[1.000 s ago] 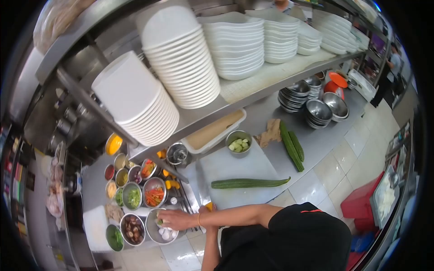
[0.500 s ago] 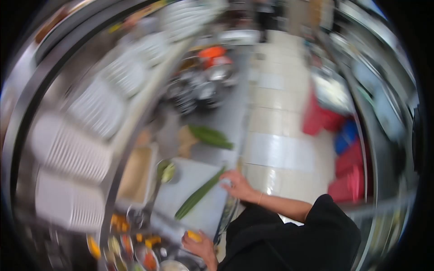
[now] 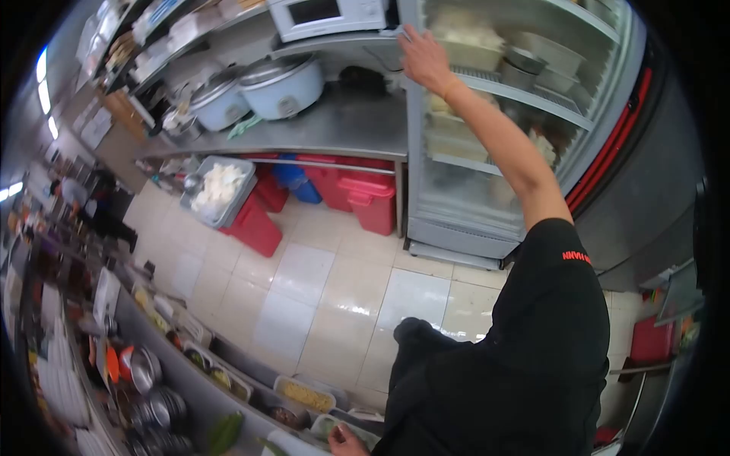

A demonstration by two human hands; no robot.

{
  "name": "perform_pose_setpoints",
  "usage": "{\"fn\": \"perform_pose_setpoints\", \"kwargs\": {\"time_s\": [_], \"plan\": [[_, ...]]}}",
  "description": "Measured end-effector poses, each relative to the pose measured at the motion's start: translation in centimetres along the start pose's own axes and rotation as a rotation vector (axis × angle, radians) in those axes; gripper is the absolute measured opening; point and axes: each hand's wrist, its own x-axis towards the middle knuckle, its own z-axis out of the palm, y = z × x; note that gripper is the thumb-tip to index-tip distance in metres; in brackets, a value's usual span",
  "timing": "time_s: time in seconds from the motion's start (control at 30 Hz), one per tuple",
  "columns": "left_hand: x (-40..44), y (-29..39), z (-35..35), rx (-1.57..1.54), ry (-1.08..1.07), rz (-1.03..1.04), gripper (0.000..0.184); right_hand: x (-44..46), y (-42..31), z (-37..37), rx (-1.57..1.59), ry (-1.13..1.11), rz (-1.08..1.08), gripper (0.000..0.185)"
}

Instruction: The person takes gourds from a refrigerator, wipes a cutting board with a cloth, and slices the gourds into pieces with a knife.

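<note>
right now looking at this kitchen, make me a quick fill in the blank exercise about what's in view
1. The left hand is at the bottom of the picture, while the right hand is near the ____.
2. The number of light-blue cookers on the counter is ____.
3. The microwave has a ____ casing.

Missing words: top; two; white.
</note>
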Motion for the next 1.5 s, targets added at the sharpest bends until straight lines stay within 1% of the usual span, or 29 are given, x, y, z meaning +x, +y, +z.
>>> {"fn": "perform_pose_setpoints", "kwargs": {"time_s": [0.03,0.1,0.13,0.17,0.23,0.27,0.33,0.37,0.43,0.47,0.57,0.6,0.67,0.7,0.8,0.83,0.9,0.97,1.03,1.1,1.17,1.2,1.23,1.33,1.43,1.47,1.5], "plan": [[0.6,-1.2,0.8,0.147,-0.076,-0.013,0.037,1.8,2.2,0.4,0.007,0.082,-0.071,0.044],[2.1,-1.8,2.6,0.462,-0.199,-0.023,0.041,5.4,4.4,1.6,-0.112,0.03,-0.095,0.043],[2.6,0.1,3.9,0.459,-0.21,-0.031,0.042,6.5,4.9,2.3,-0.162,0.015,-0.1,0.036],[3.5,0.7,5.0,0.448,-0.34,-0.16,0.04,7.4,5.4,3.1,-0.206,-0.002,-0.108,0.029],[4.3,-1.7,7.5,0.488,-0.359,0.038,0.04,9.0,5.5,4.7,-0.302,-0.095,-0.212,0.025],[5.0,-2.3,8.9,0.425,-0.4,0.059,0.037,9.3,5.5,5.3,-0.347,-0.143,-0.269,0.023],[5.6,-2.9,11.5,0.288,-0.478,0.091,0.031,9.4,5.9,6.4,-0.263,-0.014,-0.319,0.017],[5.5,-1.7,12.3,0.268,-0.506,0.064,0.033,9.5,5.9,6.5,-0.217,0.052,-0.342,0.015],[5.6,1.5,13.4,0.242,-0.561,0.009,0.039,10.0,4.9,6.5,-0.455,-0.126,-0.285,0.013],[5.2,4.0,13.8,0.151,-0.51,0.018,0.037,9.9,4.4,6.3,-0.573,-0.22,-0.258,0.014],[5.3,5.5,14.5,0.165,-0.596,0.032,0.039,11.1,2.4,7.2,-0.578,-0.328,-0.1,0.017],[5.2,4.5,14.9,0.13,-0.626,-0.022,0.039,11.5,2.2,7.4,-0.557,-0.31,-0.105,0.018],[5.2,7.1,14.0,0.217,-0.636,0.017,0.039,10.3,1.9,6.6,-0.523,-0.295,-0.113,0.021],[5.0,7.8,13.4,0.267,-0.655,0.034,0.039,9.4,1.6,6.2,-0.484,-0.253,-0.148,0.021],[6.8,2.6,15.3,0.239,-0.72,0.014,0.038,5.1,0.1,1.3,-0.345,-0.111,-0.233,0.021],[7.4,3.0,15.8,0.228,-0.744,0.048,0.038,3.2,-0.8,-1.3,-0.275,-0.038,-0.246,0.021],[9.1,6.5,17.5,0.206,-0.785,0.115,0.038,-0.7,-2.4,-5.7,-0.113,0.09,-0.253,0.021],[10.7,10.3,18.9,0.198,-0.835,0.266,0.035,-4.9,-3.8,-10.5,0.012,0.196,-0.255,0.021],[11.8,14.5,20.4,0.072,-0.886,0.335,0.032,-9.3,-5.0,-14.9,0.133,0.277,-0.212,0.023],[12.4,17.6,22.2,0.008,-0.915,0.426,0.029,-13.9,-5.7,-19.1,0.278,0.418,-0.177,0.022],[12.2,21.3,23.4,-0.017,-0.98,0.453,0.029,-18.3,-4.9,-23.8,0.18,0.489,-0.199,0.039],[12.0,22.6,24.2,-0.037,-1.013,0.481,0.03,-21.2,-4.7,-25.0,0.277,0.545,-0.059,0.052],[11.6,23.7,24.9,-0.054,-1.05,0.509,0.031,-23.0,-4.8,-26.9,0.318,0.63,0.04,0.061],[10.5,25.1,28.4,-0.097,-1.174,0.596,0.033,-27.4,-4.3,-33.2,0.395,0.793,0.251,0.092],[8.9,27.3,32.3,-0.131,-1.231,0.746,0.038,-32.4,-3.5,-40.4,0.333,0.756,0.571,0.094],[8.1,28.3,33.4,-0.158,-1.239,0.805,0.039,-32.7,-3.1,-42.0,0.158,0.748,0.615,0.085],[7.0,30.2,33.7,-0.192,-1.265,0.814,0.041,-33.5,-2.4,-43.1,0.078,0.772,0.641,0.072]]}}
